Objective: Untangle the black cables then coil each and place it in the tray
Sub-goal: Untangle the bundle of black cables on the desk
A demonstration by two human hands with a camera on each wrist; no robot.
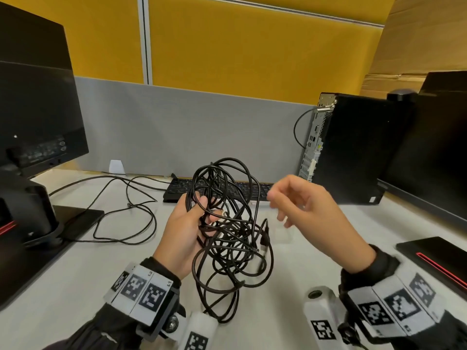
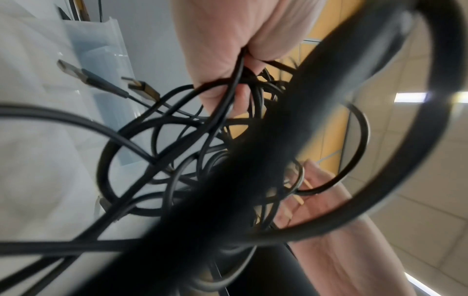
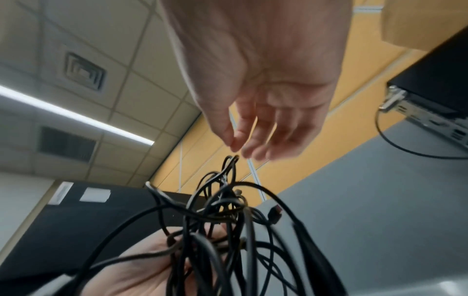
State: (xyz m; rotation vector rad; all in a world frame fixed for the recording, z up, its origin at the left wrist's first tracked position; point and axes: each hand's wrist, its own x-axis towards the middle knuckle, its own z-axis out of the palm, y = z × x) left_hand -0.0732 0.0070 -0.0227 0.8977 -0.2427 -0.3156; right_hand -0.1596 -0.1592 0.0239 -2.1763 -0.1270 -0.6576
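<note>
A loose tangle of black cables [image 1: 228, 239] hangs from my left hand [image 1: 187, 223], which grips several strands above the desk; the lower loops reach down toward the white desk top [image 1: 75, 274]. In the left wrist view the cables [image 2: 253, 160] fill the frame, with two USB plugs [image 2: 142, 90] dangling in front of a clear plastic tray [image 2: 101, 50]. My right hand [image 1: 290, 198] hovers just right of the tangle, fingers loosely spread and holding nothing. The right wrist view has its fingertips [image 3: 238, 144] just above the top loops [image 3: 222, 216].
A monitor [image 1: 32, 109] on its stand is at the left, with thin cables [image 1: 126, 223] trailing over the desk. A keyboard [image 1: 182, 188] lies behind the tangle. A black desktop computer [image 1: 353, 147] and a second monitor [image 1: 442, 147] stand at the right.
</note>
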